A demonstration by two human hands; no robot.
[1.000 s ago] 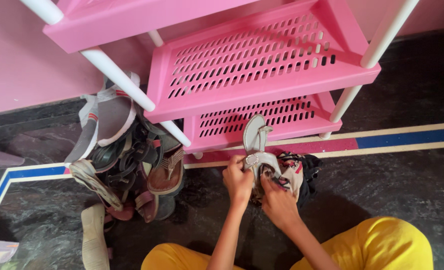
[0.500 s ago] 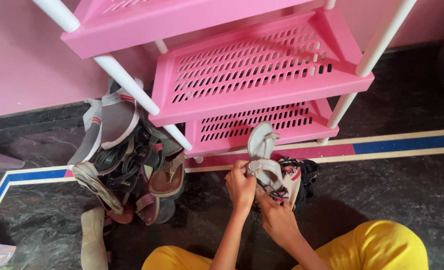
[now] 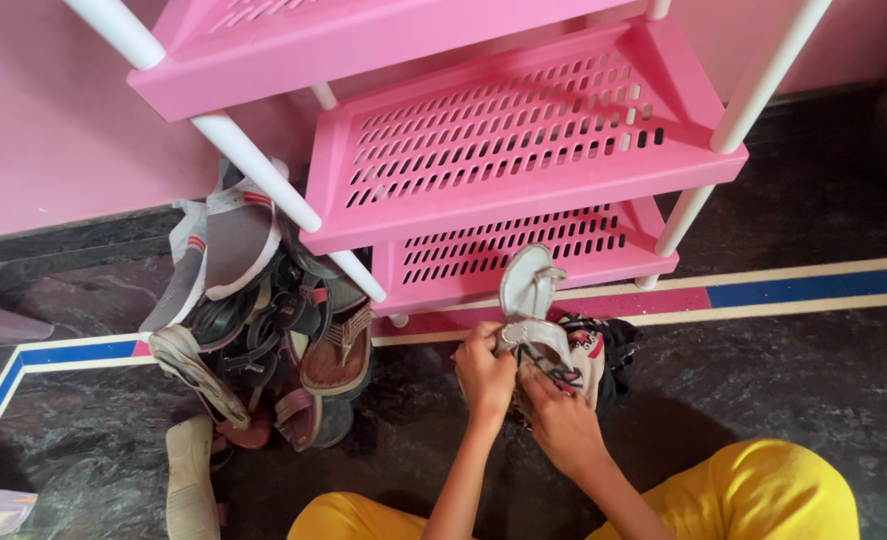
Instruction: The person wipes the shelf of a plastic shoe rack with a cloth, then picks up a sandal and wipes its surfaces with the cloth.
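Holding: the left hand [image 3: 484, 372] and the right hand [image 3: 562, 425] are both closed on a pale sandal [image 3: 530, 300], just in front of the lowest shelf of the pink rack [image 3: 504, 160].
Left hand: fingers curled shut around the heel end of the sandal, from its left side.
Right hand: fingers bent on the same end from below and from the right; I cannot tell if it grips only this sandal or also the straps under it.
Sandal: tilted up, toe toward the rack and sole partly facing the camera; I judge two hands on one end keep it steady and lift the toe.
Under the sandal: a small heap of dark shoes [image 3: 604, 350] with some red and white, on the floor [image 3: 814, 380] in front of the rack, touching the hands.
Left of the rack: a pile of sandals [image 3: 254, 330], grey, brown and black, leaning on each other against the rack's white leg [image 3: 264, 180] and the pink wall [image 3: 44, 120]; they seem simply thrown there.
Apart from the pile: one beige sandal [image 3: 190, 480], lying flat, below it.
Floor marks: a cream, red and blue stripe [image 3: 814, 285] runs along the floor under the rack.
Packages and labels: none to see.
Person: sits low before the rack, in yellow trousers [image 3: 764, 495].
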